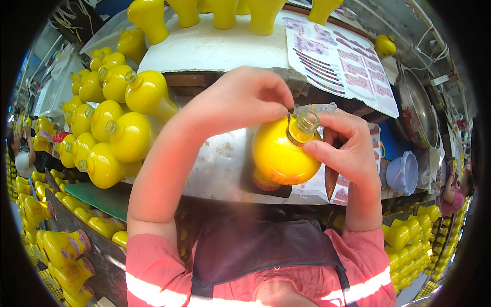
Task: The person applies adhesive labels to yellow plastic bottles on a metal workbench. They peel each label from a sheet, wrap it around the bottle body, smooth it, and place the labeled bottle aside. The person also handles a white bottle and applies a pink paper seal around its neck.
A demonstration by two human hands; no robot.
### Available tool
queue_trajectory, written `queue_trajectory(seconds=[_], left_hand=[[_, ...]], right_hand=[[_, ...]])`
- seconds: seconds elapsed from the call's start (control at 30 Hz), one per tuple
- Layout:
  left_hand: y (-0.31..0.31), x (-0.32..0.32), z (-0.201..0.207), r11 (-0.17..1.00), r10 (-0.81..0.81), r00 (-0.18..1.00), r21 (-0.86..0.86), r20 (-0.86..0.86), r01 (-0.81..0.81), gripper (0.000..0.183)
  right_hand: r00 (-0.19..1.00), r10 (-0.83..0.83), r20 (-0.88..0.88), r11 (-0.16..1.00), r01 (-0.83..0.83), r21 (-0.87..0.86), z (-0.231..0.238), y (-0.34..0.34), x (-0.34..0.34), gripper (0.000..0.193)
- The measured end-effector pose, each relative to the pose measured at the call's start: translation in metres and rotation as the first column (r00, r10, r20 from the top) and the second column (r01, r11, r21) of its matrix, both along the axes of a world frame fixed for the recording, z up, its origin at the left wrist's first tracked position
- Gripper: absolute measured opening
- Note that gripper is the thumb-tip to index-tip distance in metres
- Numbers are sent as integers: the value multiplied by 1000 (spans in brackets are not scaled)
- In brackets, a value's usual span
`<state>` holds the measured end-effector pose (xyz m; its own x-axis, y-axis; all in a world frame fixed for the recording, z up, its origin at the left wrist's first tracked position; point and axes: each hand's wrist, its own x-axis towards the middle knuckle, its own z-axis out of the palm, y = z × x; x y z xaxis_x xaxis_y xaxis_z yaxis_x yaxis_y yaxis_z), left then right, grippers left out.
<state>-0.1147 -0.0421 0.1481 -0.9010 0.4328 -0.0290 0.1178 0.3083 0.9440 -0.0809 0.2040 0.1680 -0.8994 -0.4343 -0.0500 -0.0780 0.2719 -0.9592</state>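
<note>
A glossy yellow bottle (279, 153) with a bare glass mouth stands tilted in front of me on the metal worktop. Round the base of its neck runs a narrow dark strip (294, 137). My left hand (250, 97) is closed, thumb and finger pinched at the strip's far end beside the neck. On the other side, my right hand (348, 140) grips the neck, its thumb pressed on the bottle's shoulder by the strip. A grey wrap (319, 108) lies across my right index finger.
Several yellow bottles (128, 137) crowd the left; more stand inverted along the back (223, 13). A white sheet of dark strips and purple prints (353, 66) lies at the back right. Beyond are a pale bucket (402, 173) and a metal basin (417, 107). A green board (97, 197) sits left.
</note>
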Motion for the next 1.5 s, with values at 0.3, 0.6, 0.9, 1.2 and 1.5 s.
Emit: queue_trajectory(seconds=[0.3,0.6,0.9,1.2,1.5], left_hand=[[13,67,-21,958,286,873,151,-394,-245,17],[28,76,-28,908,419,817,159,-396,-388,21],[18,55,-46,943,152,982,315,-109,-111,35],[37,56,-5,961,278,880,107,-385,-257,32],[43,65,12,913,379,913,224,-153,-342,26]], right_hand=[[1000,0,-13,1000,0,-15,-8,3,3,41],[999,7,-45,1000,-7,5,-9,4,3,39],[996,-50,71,998,52,-26,-4,-4,8,39],[995,-77,64,992,82,-96,-11,-1,17,33],[998,-28,48,982,36,-187,-18,13,17,14]])
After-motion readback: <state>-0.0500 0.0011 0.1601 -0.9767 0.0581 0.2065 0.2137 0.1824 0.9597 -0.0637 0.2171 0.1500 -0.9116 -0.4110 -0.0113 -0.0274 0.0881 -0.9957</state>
